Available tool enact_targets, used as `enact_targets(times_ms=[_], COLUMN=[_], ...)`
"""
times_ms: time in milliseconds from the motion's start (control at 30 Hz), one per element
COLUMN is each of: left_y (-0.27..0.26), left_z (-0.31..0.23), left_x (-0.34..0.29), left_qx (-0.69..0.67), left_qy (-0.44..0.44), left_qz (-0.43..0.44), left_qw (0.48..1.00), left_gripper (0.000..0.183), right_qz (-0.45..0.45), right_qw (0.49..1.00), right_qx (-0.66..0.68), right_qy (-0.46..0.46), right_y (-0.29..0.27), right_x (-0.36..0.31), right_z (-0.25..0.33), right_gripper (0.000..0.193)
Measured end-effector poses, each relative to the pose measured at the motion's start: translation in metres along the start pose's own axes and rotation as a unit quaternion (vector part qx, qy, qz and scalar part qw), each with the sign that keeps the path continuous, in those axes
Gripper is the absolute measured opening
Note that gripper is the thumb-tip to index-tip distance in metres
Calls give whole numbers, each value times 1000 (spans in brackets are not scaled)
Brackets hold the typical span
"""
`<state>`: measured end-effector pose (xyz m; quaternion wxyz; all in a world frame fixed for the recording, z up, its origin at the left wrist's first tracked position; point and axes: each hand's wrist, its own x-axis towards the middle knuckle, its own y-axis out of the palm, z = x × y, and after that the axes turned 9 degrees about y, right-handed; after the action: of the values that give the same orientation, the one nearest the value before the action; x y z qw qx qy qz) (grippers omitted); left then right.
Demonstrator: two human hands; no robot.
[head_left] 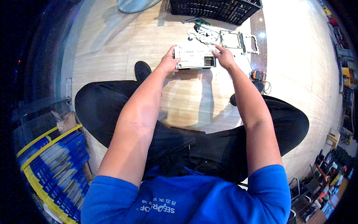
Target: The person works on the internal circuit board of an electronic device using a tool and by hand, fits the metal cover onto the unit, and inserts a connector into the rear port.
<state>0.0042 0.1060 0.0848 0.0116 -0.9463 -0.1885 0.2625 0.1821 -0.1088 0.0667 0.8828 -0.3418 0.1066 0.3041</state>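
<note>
Out in front of me, above the floor, is a flat silver metal-cased electronics unit [192, 56], shaped like a car radio. Slots run across its top, and a dark connector socket [209, 61] sits at its near right corner. My left hand [170, 62] grips the left end, thumb on top and fingers at the side and edge. At the right end, my right hand [225, 58] holds the unit by its far corner between thumb and fingers. Just beyond it lie white bracket-like parts [206, 35] and a dark rectangular frame [231, 39].
A black slatted crate [216, 9] stands at the far side, near a green circuit board [202, 22]. Another thin frame [252, 43] lies right. An orange multimeter [258, 75] with a cable rests by my right foot. Blue-and-yellow racks [56, 164] stand lower left; assorted tools line the right.
</note>
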Motion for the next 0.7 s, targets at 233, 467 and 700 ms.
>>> enact_targets(times_ms=[233, 467, 700], left_y=[11, -30, -143], left_z=[-10, -23, -224], left_x=[3, -12, -54], left_qx=[-48, 117, 617], left_qy=[8, -12, 258], left_qz=[-12, -16, -9], left_qw=[999, 993, 743], left_gripper=[76, 77, 53], right_qz=[-65, 33, -3], right_qw=[984, 952, 965], right_qx=[-151, -292, -244], right_qy=[73, 86, 95], right_y=[-48, -15, 22], right_x=[-3, -33, -15], right_z=[-113, -151, -147], right_gripper=[36, 25, 22])
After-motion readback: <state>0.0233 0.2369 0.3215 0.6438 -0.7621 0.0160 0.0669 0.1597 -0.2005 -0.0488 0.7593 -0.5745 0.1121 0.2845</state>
